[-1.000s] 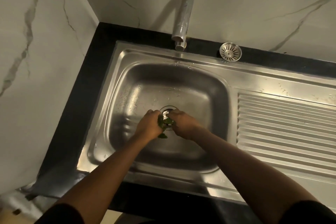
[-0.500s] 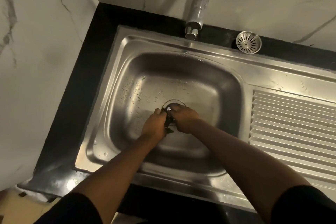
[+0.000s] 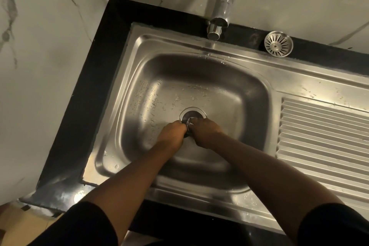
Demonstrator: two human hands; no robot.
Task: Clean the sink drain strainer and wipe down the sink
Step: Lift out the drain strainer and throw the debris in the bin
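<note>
1. The left hand (image 3: 172, 133) reaches in from the near left, fingers curled, pinching a dark lump (image 3: 188, 126)
2. The dark lump sits between both hands, low in the sink (image 3: 131, 106); it glints pale, and I cannot tell what it is
3. The right hand (image 3: 205, 133) meets it from the near right, fingers curled onto the same lump
4. The drain (image 3: 192, 114) lies just beyond the grip and looks uncovered
5. The tap (image 3: 219, 24) hangs well beyond the grip, slightly right
6. The strainer (image 3: 278, 43) lies flat on the black counter (image 3: 319, 60), far beyond and right of the grip; it is round, nearer the right hand, and only the basin wall lies between
7. The ridged draining board (image 3: 323, 136) spreads right of the grip
</note>
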